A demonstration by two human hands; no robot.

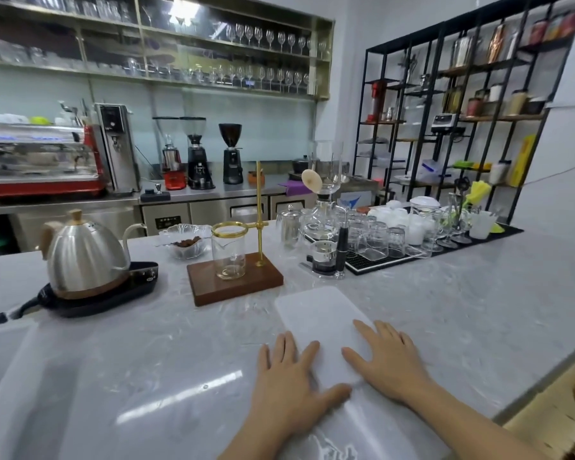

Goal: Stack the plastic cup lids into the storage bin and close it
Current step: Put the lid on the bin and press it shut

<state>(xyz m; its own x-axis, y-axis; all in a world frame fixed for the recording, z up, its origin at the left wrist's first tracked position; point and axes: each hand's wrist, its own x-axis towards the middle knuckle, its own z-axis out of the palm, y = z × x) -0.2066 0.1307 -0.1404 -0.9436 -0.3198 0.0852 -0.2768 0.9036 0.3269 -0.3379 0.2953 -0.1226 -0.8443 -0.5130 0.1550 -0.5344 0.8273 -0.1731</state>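
Bin lid (316,320), lying white on the grey surface (478,310) under both flat hands, left hand (291,376) and right hand (387,361) with fingers released, is best pressed evenly along each edge until seated.

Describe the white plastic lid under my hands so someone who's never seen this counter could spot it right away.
Start at the grey marble counter and find the wooden pour-over stand with its brass ring. Just in front and right of it lies the bin lid, with the left hand and right hand flat on it. It is the only flat, frosted white rectangle there.
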